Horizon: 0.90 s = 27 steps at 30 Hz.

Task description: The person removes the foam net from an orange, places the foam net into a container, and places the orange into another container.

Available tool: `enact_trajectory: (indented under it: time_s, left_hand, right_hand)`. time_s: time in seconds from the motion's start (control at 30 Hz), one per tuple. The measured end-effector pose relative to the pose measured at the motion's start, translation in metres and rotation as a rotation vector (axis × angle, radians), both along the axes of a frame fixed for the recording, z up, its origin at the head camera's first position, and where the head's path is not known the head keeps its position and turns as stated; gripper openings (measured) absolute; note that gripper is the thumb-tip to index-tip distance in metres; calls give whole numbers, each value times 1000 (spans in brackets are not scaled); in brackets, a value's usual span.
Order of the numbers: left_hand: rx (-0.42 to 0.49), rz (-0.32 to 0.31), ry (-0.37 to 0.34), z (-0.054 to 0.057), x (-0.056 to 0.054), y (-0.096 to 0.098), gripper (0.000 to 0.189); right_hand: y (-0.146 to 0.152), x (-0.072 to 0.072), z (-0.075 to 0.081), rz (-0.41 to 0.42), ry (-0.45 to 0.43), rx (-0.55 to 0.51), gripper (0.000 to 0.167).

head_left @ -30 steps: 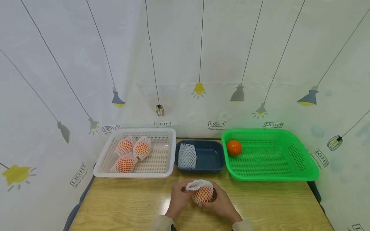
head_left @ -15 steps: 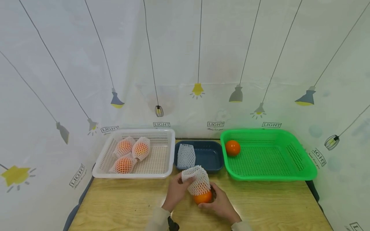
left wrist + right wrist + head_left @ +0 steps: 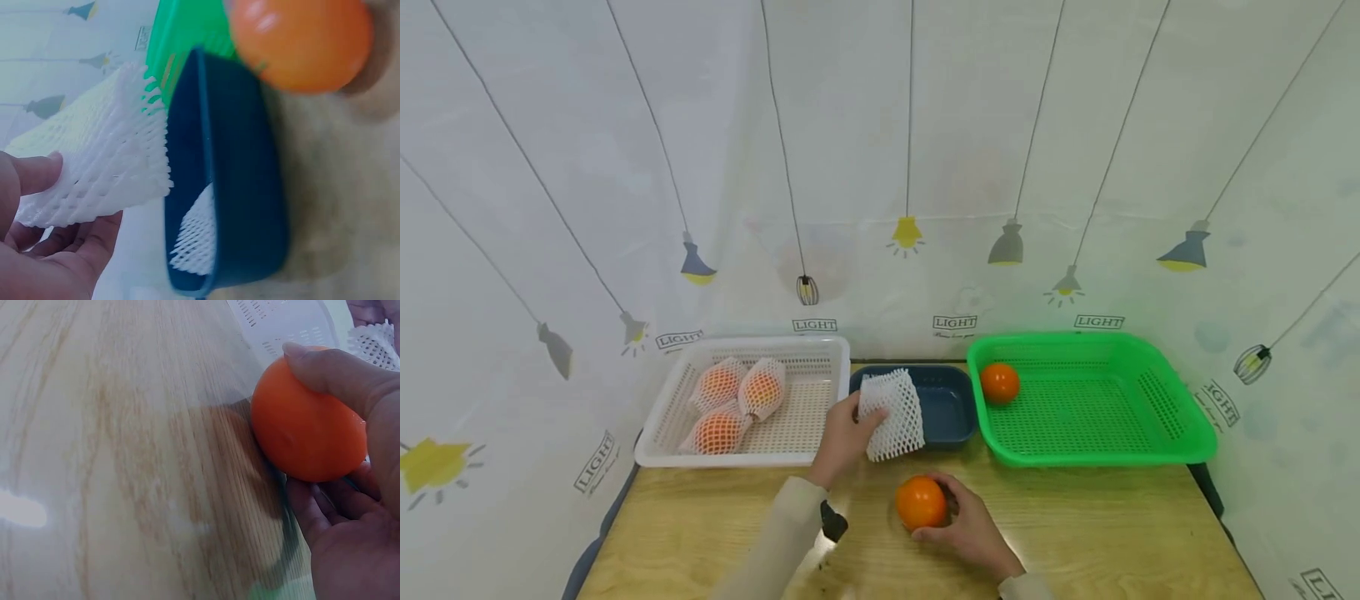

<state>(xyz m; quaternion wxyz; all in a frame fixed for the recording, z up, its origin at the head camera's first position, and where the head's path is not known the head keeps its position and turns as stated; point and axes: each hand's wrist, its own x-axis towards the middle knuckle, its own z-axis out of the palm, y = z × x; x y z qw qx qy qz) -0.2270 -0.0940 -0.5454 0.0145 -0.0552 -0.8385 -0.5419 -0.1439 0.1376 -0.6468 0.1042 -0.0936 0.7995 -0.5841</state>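
Note:
My left hand (image 3: pixel 846 435) pinches a white foam net sleeve (image 3: pixel 897 417) between thumb and fingers, close over the front of the dark blue tray (image 3: pixel 951 433). In the left wrist view the sleeve (image 3: pixel 100 156) looks flattened and hollow. A second foam net (image 3: pixel 197 237) lies inside the tray. My right hand (image 3: pixel 968 527) grips a bare orange (image 3: pixel 920 503) low over the wooden table. Seen from the right wrist, the thumb lies across one side of the orange (image 3: pixel 306 425) and the fingers curl round the other side.
At the back left stands a white basket (image 3: pixel 741 459) with three net-wrapped oranges (image 3: pixel 718 433). A green basket (image 3: pixel 1097 458) at the back right holds one bare orange (image 3: pixel 1000 383). A printed curtain (image 3: pixel 850 167) hangs behind them. The wooden table (image 3: pixel 700 533) extends in front.
The foam net has come off the orange. My left hand has carried it up and forward to the blue tray, while my right hand has kept its grip on the orange.

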Motion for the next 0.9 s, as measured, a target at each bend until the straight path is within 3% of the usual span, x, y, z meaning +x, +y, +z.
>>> enact_trajectory:
  time_s: [0.13, 0.27, 0.47, 0.6, 0.8, 0.9]
  left_hand:
    - [-18, 8, -28, 16, -24, -2, 31]
    - [-98, 20, -45, 24, -48, -1, 32]
    - [-223, 38, -107, 29, -70, 4, 41]
    - [-291, 31, -152, 26, -79, 6, 46]
    - [-343, -9, -179, 14, -92, 9, 48]
    - [-398, -25, -200, 7, -97, 11, 62]
  right_hand:
    - [1, 1, 1, 7, 1, -14, 93]
    - [1, 1, 1, -2, -19, -18, 94]
    - [0, 1, 3, -8, -33, 3, 92]
    - [0, 1, 7, -6, -40, 20, 91]
    - [0, 0, 7, -9, -44, 25, 91]
    - [1, 0, 6, -8, -42, 18, 91]
